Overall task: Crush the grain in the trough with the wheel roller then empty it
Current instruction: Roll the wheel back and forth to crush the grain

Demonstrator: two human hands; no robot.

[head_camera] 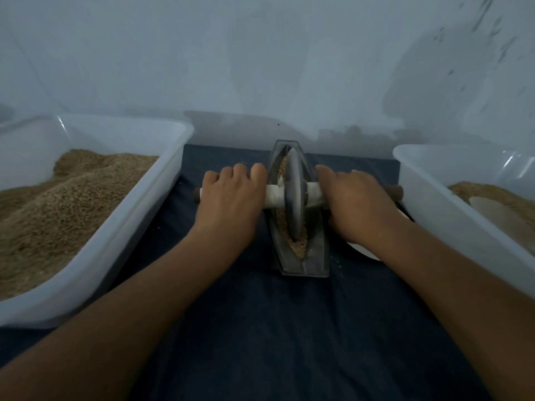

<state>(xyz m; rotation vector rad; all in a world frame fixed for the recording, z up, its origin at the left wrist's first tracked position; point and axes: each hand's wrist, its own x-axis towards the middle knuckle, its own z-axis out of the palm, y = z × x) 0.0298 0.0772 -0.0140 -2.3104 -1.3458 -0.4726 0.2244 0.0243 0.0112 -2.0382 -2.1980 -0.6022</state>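
From the head view, the left hand point(228, 195) and right hand point(357, 201) each curl over one end of the handle point(314, 195), so the weight falls evenly on the wheel point(293, 198). The wheel stands upright in the narrow trough point(315, 256) on the dark cloth point(260, 328), with grain point(298, 244) lying along the groove. The left tub point(121, 227) and right tub point(428, 198) sit near either side, likely for supply and emptying.

Small manual grain-processing workspace, not a fitted kitchen. Evidence: a dark blue cloth point(260, 328) covers the work surface against a bare pale wall point(260, 53); large translucent plastic tubs of grain stand at the left edge point(121, 227) and right edge point(434, 198); a hand-rolled crushing trough point(315, 256) sits between them.
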